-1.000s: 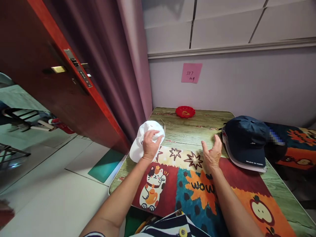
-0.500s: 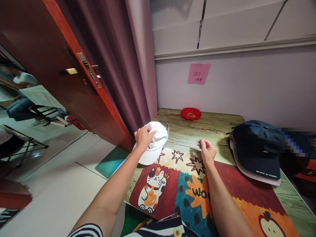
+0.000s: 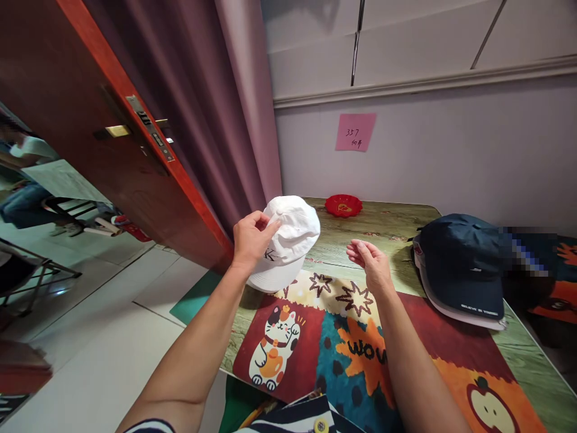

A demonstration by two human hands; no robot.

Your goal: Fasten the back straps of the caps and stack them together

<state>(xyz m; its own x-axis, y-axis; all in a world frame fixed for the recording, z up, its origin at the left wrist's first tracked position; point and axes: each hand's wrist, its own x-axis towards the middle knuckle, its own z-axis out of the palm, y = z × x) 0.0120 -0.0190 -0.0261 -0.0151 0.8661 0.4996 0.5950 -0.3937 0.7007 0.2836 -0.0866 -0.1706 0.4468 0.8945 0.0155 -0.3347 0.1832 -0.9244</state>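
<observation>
White cap (image 3: 295,231) raised, left hand (image 3: 250,242) pinching it

The single view looks forward and down from the wearer's head, close above the table (image 3: 387,221).

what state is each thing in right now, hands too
left hand: fingers pinching the white cap
white cap: upright, held at its side
right hand: fingers curled, nothing visible in it
dark cap: upright, stacked on a pale cap
red dish: upright on the table
patterned mat: spread flat
door: open
pink note: stuck on the wall
</observation>
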